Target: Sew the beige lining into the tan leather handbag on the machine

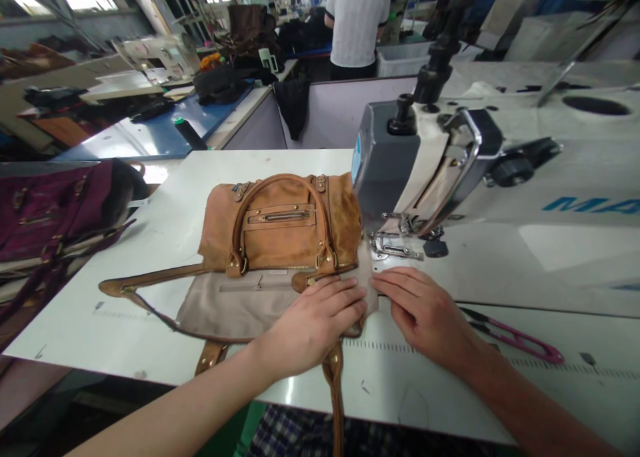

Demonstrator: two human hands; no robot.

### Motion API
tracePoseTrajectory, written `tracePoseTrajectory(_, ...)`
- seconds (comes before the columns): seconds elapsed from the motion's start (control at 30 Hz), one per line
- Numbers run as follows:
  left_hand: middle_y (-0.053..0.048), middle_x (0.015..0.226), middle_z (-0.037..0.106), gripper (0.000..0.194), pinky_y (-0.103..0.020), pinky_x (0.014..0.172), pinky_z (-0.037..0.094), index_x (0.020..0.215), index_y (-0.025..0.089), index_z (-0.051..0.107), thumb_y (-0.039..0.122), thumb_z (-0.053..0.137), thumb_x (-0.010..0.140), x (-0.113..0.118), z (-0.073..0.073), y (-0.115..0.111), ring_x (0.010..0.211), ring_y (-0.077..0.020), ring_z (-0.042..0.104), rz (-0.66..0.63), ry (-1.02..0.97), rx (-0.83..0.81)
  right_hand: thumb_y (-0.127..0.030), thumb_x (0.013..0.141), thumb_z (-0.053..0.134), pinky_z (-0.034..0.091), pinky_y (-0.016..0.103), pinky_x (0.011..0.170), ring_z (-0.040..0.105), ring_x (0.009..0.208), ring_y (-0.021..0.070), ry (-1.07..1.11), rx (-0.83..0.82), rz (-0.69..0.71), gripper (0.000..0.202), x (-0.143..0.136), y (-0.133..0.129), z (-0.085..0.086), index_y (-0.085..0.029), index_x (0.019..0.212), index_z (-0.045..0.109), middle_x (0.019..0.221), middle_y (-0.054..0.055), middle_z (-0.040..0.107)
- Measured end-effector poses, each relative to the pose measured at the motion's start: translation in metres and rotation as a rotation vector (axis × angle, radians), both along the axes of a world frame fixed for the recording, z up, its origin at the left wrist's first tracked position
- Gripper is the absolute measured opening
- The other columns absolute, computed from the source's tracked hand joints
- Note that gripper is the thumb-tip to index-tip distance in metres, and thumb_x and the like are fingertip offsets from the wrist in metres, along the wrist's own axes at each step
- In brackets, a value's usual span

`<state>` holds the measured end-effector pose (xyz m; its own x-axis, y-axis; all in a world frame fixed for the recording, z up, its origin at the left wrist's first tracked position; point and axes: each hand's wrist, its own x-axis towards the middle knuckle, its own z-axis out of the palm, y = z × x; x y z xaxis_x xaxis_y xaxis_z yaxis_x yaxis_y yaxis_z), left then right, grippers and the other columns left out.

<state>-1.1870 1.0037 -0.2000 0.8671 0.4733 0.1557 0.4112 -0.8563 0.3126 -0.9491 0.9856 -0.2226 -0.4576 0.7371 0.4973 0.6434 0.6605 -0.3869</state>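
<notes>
Leather of the tan handbag point(280, 227) looks soft and floppy to us, light enough to slide on the white table point(165, 197). Our left hand point(313, 323) and right hand point(425, 313) press flat, fingers spread, on its beige lining point(235, 307) beside the sewing machine point(450, 170). The needle is hidden from us.

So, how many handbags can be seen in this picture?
2. The tan handbag lies on the white table under both hands, beside the sewing machine. The purple handbag lies at the far left. The cluttered background may hide others.
</notes>
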Motion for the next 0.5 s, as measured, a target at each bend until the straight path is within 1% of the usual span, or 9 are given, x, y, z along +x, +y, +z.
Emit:
tracePoseTrajectory(0.1, -0.008, 0.141, 0.050, 0.037, -0.043, 0.112, 0.033, 0.132, 0.015, 0.051, 0.022, 0.035, 0.099, 0.007, -0.001, 0.010, 0.132, -0.0234, 0.041, 0.004, 0.002, -0.001, -0.002, 0.083, 0.044, 0.051, 0.048, 0.093, 0.057, 0.106, 0.0251, -0.011, -0.009, -0.035, 0.041, 0.000, 0.001, 0.000, -0.014, 0.118, 0.061, 0.113, 0.011, 0.065)
tracePoseTrajectory(0.23, -0.009, 0.141, 0.050, 0.037, -0.044, 0.112, 0.033, 0.131, 0.015, 0.051, 0.022, 0.036, 0.098, 0.012, -0.002, 0.021, 0.132, -0.0245, 0.042, -0.015, 0.001, -0.004, -0.003, 0.081, 0.046, 0.049, 0.049, 0.096, 0.054, 0.110, 0.0266, -0.031, -0.025, -0.071, 0.044, 0.002, 0.001, -0.001, -0.011, 0.122, 0.059, 0.116, 0.013, 0.063)
tracePoseTrajectory(0.37, -0.012, 0.138, 0.052, 0.038, -0.046, 0.110, 0.035, 0.130, 0.013, 0.052, 0.023, 0.034, 0.099, 0.012, 0.000, 0.024, 0.131, -0.0249, 0.043, -0.032, -0.022, -0.003, -0.003, 0.080, 0.046, 0.047, 0.049, 0.098, 0.053, 0.111, 0.0268, -0.045, -0.040, -0.064, 0.045, 0.003, 0.001, -0.002, -0.012, 0.124, 0.058, 0.118, 0.013, 0.061)
tracePoseTrajectory(0.5, -0.012, 0.137, 0.053, 0.037, -0.044, 0.110, 0.036, 0.130, 0.013, 0.053, 0.023, 0.035, 0.099, 0.011, 0.000, 0.026, 0.128, -0.0233, 0.046, -0.050, -0.037, 0.002, -0.002, 0.082, 0.045, 0.049, 0.048, 0.095, 0.055, 0.107, 0.0263, -0.034, -0.005, -0.048, 0.041, 0.003, 0.001, 0.001, -0.010, 0.119, 0.060, 0.114, 0.013, 0.064)
